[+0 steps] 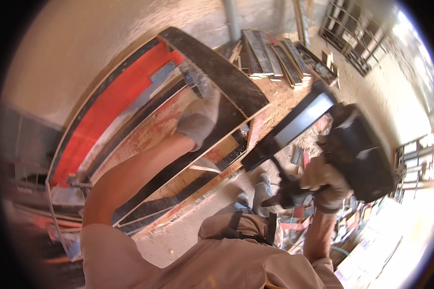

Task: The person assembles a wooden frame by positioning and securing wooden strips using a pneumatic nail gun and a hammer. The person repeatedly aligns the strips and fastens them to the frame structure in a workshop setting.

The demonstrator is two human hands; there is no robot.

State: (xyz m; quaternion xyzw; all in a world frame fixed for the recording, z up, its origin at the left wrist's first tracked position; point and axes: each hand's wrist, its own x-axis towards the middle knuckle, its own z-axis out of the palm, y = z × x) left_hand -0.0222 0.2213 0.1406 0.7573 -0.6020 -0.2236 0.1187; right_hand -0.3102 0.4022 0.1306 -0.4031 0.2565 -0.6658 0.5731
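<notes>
My right hand (325, 185), in a pale work glove, is wrapped round the handle of a black nail gun (361, 154). Its long, straight magazine (294, 127) points away from the hand, and the tool is blurred by motion. My left hand (200, 118), in a knitted pale glove, reaches over a large wooden panel frame (236, 84) and rests on or near its dark boards. Just beyond the left fingers is a worn grey-black board piece (192, 79); whether they grip it is unclear. Red-painted board (111, 108) and bare wood show inside the frame.
Against the back wall lies a stack of dark-faced boards (275, 58). Metal grilles (354, 36) lean at the far right. Sawdust and scraps cover the floor beyond the frame, and loose offcuts (299, 212) lie by my feet.
</notes>
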